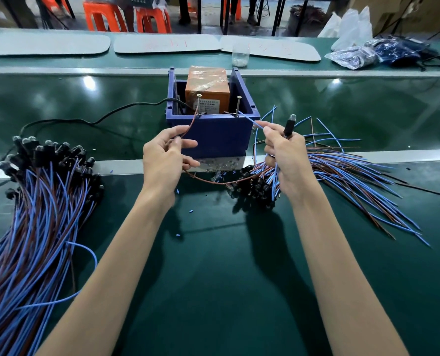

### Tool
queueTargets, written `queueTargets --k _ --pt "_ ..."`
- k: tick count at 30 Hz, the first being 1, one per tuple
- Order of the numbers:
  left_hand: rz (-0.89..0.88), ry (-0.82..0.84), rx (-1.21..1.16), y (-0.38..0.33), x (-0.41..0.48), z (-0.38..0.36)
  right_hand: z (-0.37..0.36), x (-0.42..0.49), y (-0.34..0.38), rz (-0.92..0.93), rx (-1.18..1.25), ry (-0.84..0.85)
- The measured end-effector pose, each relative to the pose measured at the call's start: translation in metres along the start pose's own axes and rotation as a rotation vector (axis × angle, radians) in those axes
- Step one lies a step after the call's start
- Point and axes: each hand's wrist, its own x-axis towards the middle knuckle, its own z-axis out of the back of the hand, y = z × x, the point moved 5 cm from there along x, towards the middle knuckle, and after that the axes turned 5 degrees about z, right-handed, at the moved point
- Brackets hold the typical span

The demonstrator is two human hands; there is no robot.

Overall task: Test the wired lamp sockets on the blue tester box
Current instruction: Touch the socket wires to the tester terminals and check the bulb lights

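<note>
The blue tester box (217,134) stands on the green bench with an orange unit (207,89) inside and two upright screws at its front rim. My left hand (166,160) pinches a brown wire (190,124) whose tip reaches the left screw. My right hand (284,155) pinches a blue wire (249,120) running to the right screw, and also holds a black lamp socket (289,127) with a small bulb upright. Both wires belong to that socket. The bulb looks unlit.
A large pile of wired sockets (41,201) lies at the left, a second pile (329,173) under and right of my right hand. A black power cable (93,120) runs left from the box. A clear cup (240,56) and plastic bags (355,56) sit behind.
</note>
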Motion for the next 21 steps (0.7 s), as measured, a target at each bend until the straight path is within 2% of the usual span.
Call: queueTargets --k 21 --pt "-0.004 -0.044 0.074 0.0078 0.0062 0.0033 0.0023 -0.0005 0.0004 0.006 -0.033 0.001"
